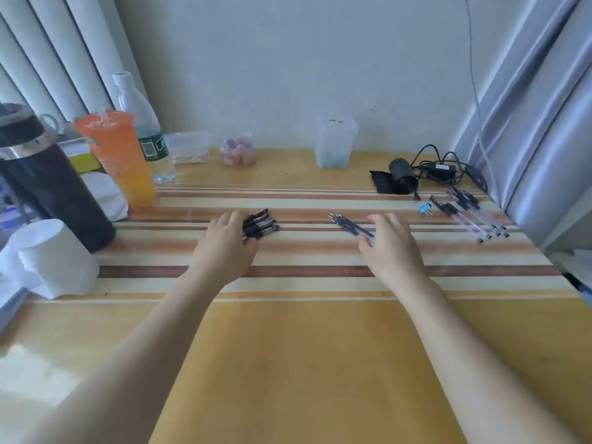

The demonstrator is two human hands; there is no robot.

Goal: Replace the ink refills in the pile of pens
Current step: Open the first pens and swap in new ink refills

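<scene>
My left hand (229,243) rests with a wide, loose grip on the heap of black-capped pens (260,224) mid-desk; my right hand (389,243) lies flat and open on the bundle of thin black refills (350,224). I'd lift one pen only, pinching its barrel. The striped wooden desk (304,363) lies bare toward me; drinks crowd the left edge.

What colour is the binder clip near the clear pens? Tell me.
Light blue with silver wire handles: the binder clip shows best, if small, in the head view.
</scene>
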